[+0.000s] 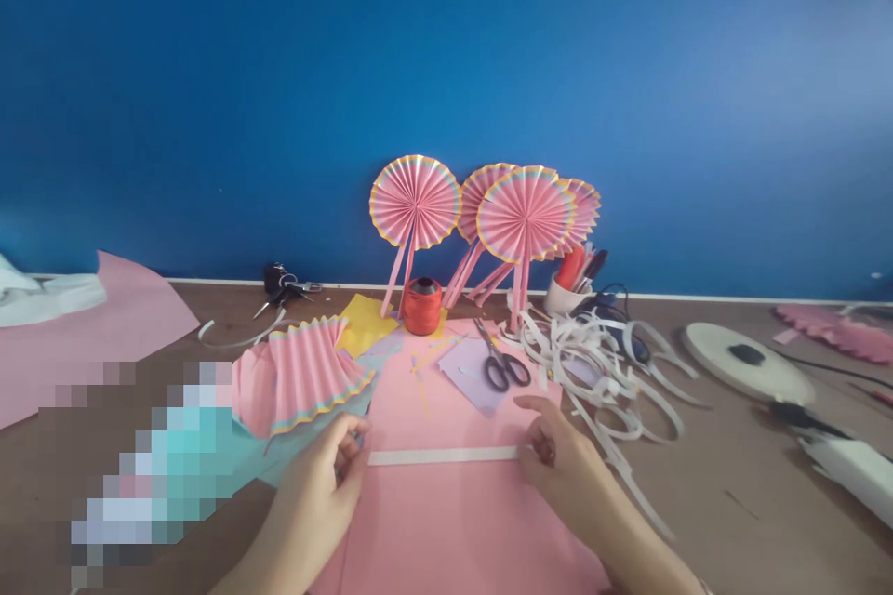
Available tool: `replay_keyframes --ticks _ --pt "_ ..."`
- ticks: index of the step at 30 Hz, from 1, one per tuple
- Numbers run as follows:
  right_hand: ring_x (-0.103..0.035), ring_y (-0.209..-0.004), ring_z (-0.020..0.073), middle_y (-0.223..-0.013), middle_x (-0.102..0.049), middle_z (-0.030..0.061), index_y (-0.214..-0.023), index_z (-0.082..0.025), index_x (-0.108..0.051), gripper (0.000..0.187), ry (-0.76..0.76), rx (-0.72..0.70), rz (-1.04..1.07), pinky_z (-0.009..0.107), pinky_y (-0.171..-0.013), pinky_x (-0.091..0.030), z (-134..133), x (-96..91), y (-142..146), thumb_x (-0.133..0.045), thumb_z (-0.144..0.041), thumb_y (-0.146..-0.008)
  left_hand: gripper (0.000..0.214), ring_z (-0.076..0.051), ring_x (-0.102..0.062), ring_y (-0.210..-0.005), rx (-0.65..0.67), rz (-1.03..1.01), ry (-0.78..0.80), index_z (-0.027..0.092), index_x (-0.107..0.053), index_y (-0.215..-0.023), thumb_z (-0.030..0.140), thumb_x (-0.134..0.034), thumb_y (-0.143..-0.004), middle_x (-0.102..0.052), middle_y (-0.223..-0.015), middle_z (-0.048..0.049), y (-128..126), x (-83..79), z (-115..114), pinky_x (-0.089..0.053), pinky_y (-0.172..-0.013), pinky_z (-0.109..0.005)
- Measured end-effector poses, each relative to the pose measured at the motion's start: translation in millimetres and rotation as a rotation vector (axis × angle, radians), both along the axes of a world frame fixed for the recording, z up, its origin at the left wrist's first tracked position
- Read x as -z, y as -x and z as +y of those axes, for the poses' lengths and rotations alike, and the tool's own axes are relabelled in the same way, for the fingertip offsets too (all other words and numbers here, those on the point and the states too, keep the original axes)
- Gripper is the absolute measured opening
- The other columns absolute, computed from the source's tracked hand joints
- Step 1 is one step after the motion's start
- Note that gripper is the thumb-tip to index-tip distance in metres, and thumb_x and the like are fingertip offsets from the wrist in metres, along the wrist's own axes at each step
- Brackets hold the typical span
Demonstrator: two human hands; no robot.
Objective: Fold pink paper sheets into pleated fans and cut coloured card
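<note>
A large pink paper sheet (453, 521) lies on the brown table in front of me. Across it runs a narrow white strip (443, 456). My left hand (322, 483) pinches the strip's left end, fingers curled. My right hand (558, 456) presses down on its right end with closed fingers. A pleated pink fan piece (307, 376) with a coloured edge rests just left of my left hand. Scissors (500, 361) lie on a lilac paper beyond the strip.
Several finished pink paper fans (523, 214) lean on the blue wall. An orange thread spool (422, 305), a pile of white strip curls (606, 363), a cup of pens (568, 284), keys (283, 284), a white round disc (746, 361) and pink sheets (104, 325) lie around.
</note>
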State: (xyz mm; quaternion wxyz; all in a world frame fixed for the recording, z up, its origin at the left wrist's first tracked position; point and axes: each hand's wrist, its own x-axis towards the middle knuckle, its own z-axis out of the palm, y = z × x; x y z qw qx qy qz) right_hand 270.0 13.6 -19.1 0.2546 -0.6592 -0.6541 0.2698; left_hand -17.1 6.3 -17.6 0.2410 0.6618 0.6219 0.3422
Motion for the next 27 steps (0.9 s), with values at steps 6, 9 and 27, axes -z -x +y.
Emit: replay_keyframes --ticks 6,9,27 --pt "-0.049 -0.055 0.0148 -0.061 -0.046 -0.0057 -0.112 -0.022 -0.045 0.046 0.025 0.02 -0.027 0.024 -0.055 -0.036 1 -3.9 2 -0.042 -0.018 -0.066 0.015 -0.015 -0.057 -0.049 0.01 -0.006 -0.023 0.023 -0.054 -0.086 0.03 -0.045 -0.075 -0.055 -0.057 0.0036 1 1.5 1 -0.046 -0.048 -0.024" --pt "-0.049 -0.056 0.0145 -0.061 -0.047 -0.0055 -0.112 -0.022 -0.047 0.047 0.002 0.024 -0.045 0.024 -0.055 -0.035 0 -3.4 3 -0.042 -0.016 -0.065 0.016 -0.015 -0.057 -0.047 0.014 0.014 -0.032 0.023 -0.054 -0.086 0.031 -0.045 -0.075 -0.055 -0.056 0.0037 2 1.6 1 -0.046 -0.047 -0.024" --pt "-0.052 -0.059 0.0153 -0.062 -0.048 -0.0047 -0.11 -0.02 -0.048 0.049 0.054 0.044 -0.18 0.024 -0.056 -0.034 0 -14.4 12 -0.04 -0.008 -0.064 0.021 -0.014 -0.057 -0.046 0.014 0.087 -0.057 0.021 -0.055 -0.086 0.03 -0.04 -0.075 -0.055 -0.057 0.0033 1 1.3 2 -0.047 -0.046 -0.023"
